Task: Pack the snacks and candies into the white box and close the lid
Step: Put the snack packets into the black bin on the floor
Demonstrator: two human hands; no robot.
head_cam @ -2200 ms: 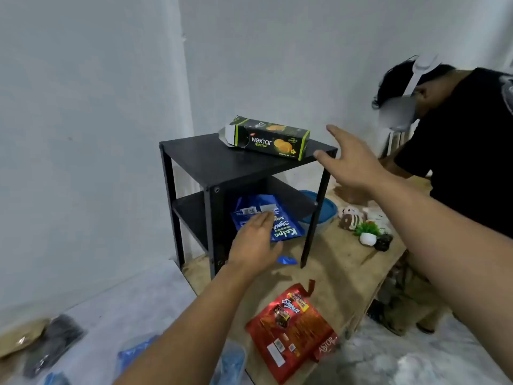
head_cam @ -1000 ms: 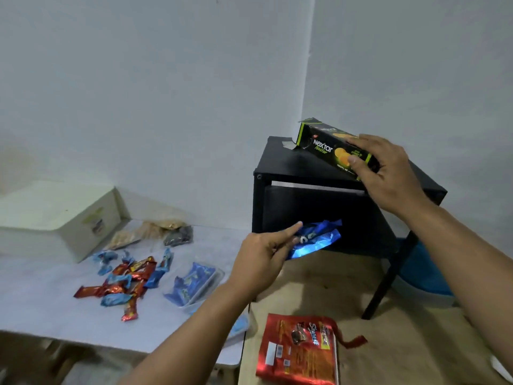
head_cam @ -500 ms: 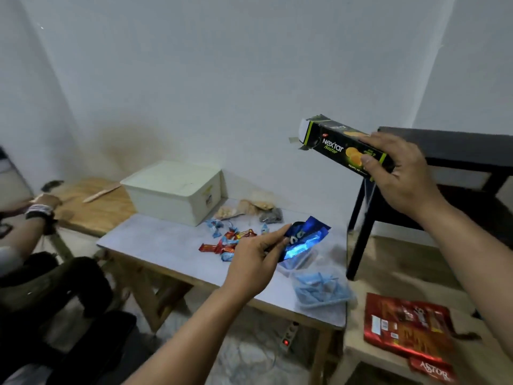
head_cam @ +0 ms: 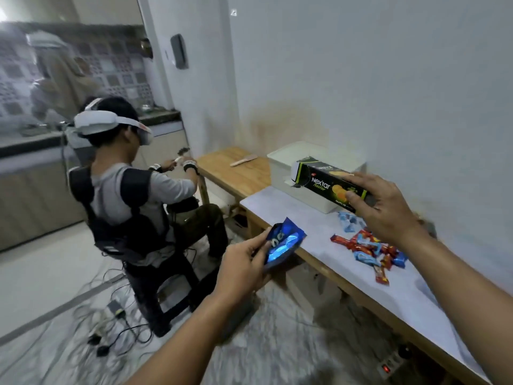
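My left hand (head_cam: 244,266) grips a shiny blue snack bag (head_cam: 283,243) in the air, off the near left edge of the white-topped table (head_cam: 299,218). A black and green Nextar biscuit carton (head_cam: 323,183) is held at its right end by my right hand (head_cam: 380,207), in front of the white box (head_cam: 313,162). The box stands at the table's far end by the wall with its lid shut. Several red and blue candy wrappers (head_cam: 372,248) lie scattered on the table below my right wrist.
A seated person (head_cam: 138,195) wearing a headset and harness works at a wooden bench (head_cam: 236,168) to the left. Cables and plugs (head_cam: 111,320) lie on the floor around the stool. A power strip (head_cam: 391,362) lies under the table.
The view has swung left from the black shelf to the table and the seated person. Both hands kept their hold; the carton now sits in front of the white box.
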